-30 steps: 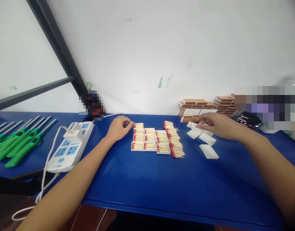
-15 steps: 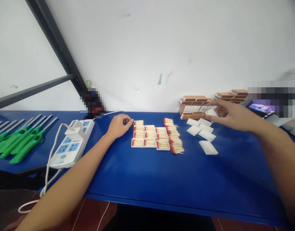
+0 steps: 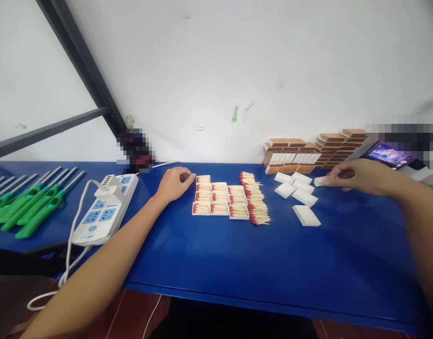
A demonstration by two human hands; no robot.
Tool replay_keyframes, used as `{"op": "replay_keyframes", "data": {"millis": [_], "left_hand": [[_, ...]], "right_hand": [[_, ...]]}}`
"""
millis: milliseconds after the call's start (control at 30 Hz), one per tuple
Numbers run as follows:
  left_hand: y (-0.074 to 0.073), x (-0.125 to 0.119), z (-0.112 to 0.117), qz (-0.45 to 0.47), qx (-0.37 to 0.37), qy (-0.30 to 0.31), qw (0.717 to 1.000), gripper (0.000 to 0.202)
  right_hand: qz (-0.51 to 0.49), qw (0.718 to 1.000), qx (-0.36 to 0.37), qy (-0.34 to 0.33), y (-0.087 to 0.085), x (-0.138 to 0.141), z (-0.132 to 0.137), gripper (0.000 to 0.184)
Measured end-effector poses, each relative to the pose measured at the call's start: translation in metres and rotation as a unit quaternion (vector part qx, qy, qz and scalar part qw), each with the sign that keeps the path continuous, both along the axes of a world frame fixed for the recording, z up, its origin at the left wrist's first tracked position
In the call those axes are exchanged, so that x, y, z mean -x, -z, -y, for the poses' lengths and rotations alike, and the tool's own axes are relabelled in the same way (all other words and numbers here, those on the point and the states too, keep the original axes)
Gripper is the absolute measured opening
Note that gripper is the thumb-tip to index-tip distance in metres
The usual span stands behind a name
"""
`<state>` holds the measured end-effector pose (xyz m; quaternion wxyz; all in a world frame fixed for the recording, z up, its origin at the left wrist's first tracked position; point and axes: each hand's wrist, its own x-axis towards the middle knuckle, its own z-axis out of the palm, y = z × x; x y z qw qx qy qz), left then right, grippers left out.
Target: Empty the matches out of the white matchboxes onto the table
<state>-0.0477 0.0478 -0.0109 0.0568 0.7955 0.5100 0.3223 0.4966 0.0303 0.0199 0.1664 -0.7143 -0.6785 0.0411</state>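
Right hand (image 3: 357,176) pinches 1 white tray (image 3: 319,181), right of the loose trays (image 3: 306,215) on the worktop (image 3: 216,263); a wide swing could topple the boxes (image 3: 289,168) behind. Left hand (image 3: 174,183) half-curled beside the filled trays (image 3: 239,218), grip unclear; a bump could spill matches (image 3: 201,208).

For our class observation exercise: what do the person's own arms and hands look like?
The left hand and right hand wear no gloves, and no rings can be seen. The left forearm and right forearm are bare, with no sleeve, watch or bracelet in sight.
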Motion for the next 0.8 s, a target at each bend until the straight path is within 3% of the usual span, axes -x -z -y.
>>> {"op": "replay_keyframes", "data": {"millis": [100,200,367,467,567,667,800], "left_hand": [[0.001,0.0,-0.001,-0.001,0.01,0.006,1.0,0.03],[0.003,0.001,-0.002,-0.005,0.016,0.02,1.0,0.028],[0.004,0.002,-0.002,-0.028,0.027,0.051,0.998,0.035],[0.004,0.002,-0.003,-0.032,0.036,0.056,0.997,0.034],[0.004,0.002,-0.003,-0.028,0.037,0.049,0.998,0.034],[0.005,0.001,-0.002,-0.026,0.034,0.047,0.998,0.032],[0.005,0.001,-0.002,-0.025,0.033,0.048,0.998,0.032]], "right_hand": [[-0.048,0.991,0.125,-0.031,-0.001,0.012,0.002,0.043],[-0.048,0.995,0.086,-0.013,-0.007,0.026,0.006,0.028],[-0.012,1.0,-0.02,-0.016,-0.01,0.052,0.013,0.023],[-0.03,0.995,-0.066,-0.076,-0.005,0.077,0.014,0.034],[-0.07,0.982,-0.061,-0.162,-0.002,0.113,0.015,0.044],[-0.091,0.965,-0.013,-0.244,-0.005,0.153,0.015,0.038],[-0.04,0.945,0.003,-0.325,-0.015,0.201,0.008,0.03]]}}
